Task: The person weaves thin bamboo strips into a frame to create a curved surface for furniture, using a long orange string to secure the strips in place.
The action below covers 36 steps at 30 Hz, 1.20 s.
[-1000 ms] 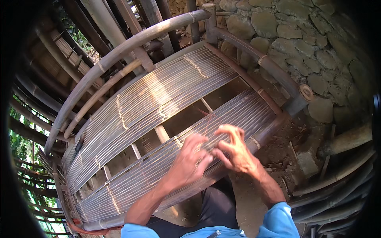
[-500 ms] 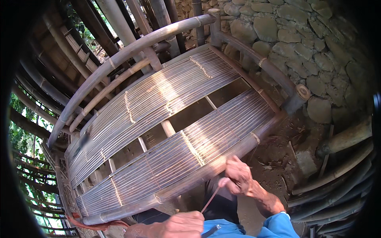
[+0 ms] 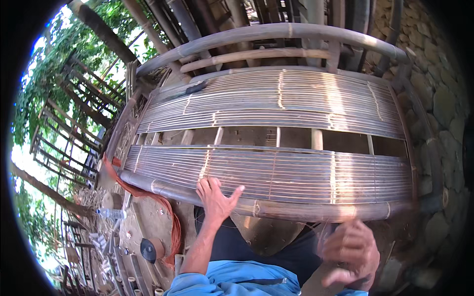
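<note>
A bamboo bench with a slatted seat and a long open gap fills the middle of the view. My left hand is at its thick front rail, fingers and thumb spread, with nothing seen in it. Lower right, my right hand is just in front of the rail, smeared by motion. Its fingers are too blurred to show whether it holds anything. Pale bindings run across the slats. A bundle of orange-red strands hangs over the rail's left end.
A dark, narrow tool lies on the seat's far left. Left of my legs are a clear plastic bottle, a round black-ended object and several bamboo pieces. A curved bamboo backrest closes the far side; a stone wall stands right.
The view has swung left. My hands have moved apart; the thin reddish strand stretched between them no longer shows there. My left hand has opened and moved up to the front rail.
</note>
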### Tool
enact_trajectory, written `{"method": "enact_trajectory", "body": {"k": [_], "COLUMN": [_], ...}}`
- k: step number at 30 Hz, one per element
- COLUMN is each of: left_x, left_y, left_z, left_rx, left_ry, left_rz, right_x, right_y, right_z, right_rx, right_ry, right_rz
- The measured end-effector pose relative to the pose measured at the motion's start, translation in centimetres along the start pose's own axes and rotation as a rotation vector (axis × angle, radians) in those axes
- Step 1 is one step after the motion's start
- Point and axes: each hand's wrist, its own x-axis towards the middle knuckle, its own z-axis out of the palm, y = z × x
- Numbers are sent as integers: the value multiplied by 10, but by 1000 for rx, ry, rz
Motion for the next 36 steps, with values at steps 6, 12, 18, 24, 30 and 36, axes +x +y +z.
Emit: {"method": "enact_trajectory", "body": {"k": [6,12,18,24,30,36], "left_x": [-4,-27,-28,-17,-12,57], "left_y": [-48,-54,-83,-85,-114,-188], "left_z": [7,9,13,10,-72,-138], "left_rx": [179,63,-216,-49,-1439,-924], "left_ry": [109,94,52,70,-855,-595], "left_rz": [-71,-116,-99,-19,-266,-188], "right_x": [61,112,147,165,193,184], "right_y": [40,101,117,130,114,138], "right_z": [42,107,150,199,224,161], "right_rx": [-155,-190,-132,-94,-500,240], "right_ry": [74,0,17,23,146,-304], "right_rz": [81,323,422,440,-72,369]}}
